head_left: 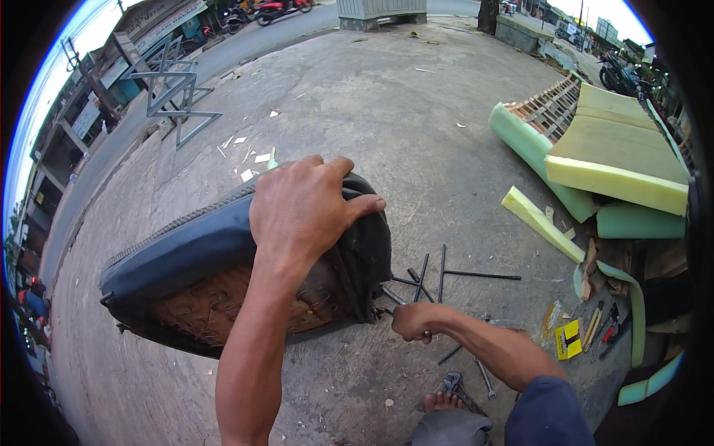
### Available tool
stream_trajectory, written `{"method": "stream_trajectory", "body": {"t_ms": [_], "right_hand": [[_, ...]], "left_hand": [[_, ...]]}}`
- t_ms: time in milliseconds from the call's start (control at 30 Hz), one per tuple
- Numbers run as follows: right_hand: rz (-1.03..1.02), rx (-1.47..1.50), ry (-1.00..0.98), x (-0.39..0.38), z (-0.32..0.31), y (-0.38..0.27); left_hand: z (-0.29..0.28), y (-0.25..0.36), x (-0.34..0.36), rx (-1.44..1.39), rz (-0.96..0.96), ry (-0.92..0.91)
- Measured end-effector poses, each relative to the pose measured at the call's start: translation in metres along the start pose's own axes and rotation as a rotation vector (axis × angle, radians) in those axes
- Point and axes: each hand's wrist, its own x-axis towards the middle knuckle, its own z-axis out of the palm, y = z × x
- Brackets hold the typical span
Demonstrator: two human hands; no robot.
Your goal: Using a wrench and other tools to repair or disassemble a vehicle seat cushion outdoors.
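A black vehicle seat cushion [186, 238] stands tilted on its edge on the concrete, its underside toward me. Brown backing [216, 301] and curved springs show inside its frame. My left hand [301, 208] grips the upper edge, the fingers bent over the far side and the thumb stretched to the right. Low at the cushion's right corner, my right hand [416, 321] is closed around a slim metal tool. Only a bit of this tool shows by a metal fitting on the corner, so its kind cannot be made out.
Black T-handle wrenches [483, 275] lie right of the cushion. An adjustable wrench [462, 390] and a combination wrench [485, 377] lie by my foot [444, 402]. Farther right are a yellow box [569, 340], red-handled pliers [611, 323] and stacked foam [617, 175]. A metal frame [175, 93] stands far left.
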Motion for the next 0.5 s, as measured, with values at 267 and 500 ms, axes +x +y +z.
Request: {"method": "stream_trajectory", "body": {"t_ms": [267, 500], "right_hand": [[-0.050, -0.125, 0.197, 0.001, 0.046, 0.004], [-0.304, -0.018, 0.794, 0.082, 0.145, 0.094]], "left_hand": [[-0.010, -0.016, 0.011, -0.135, 0.033, -0.203], [-0.021, -0.010, 0.012, -0.114, 0.131, -0.108]]}}
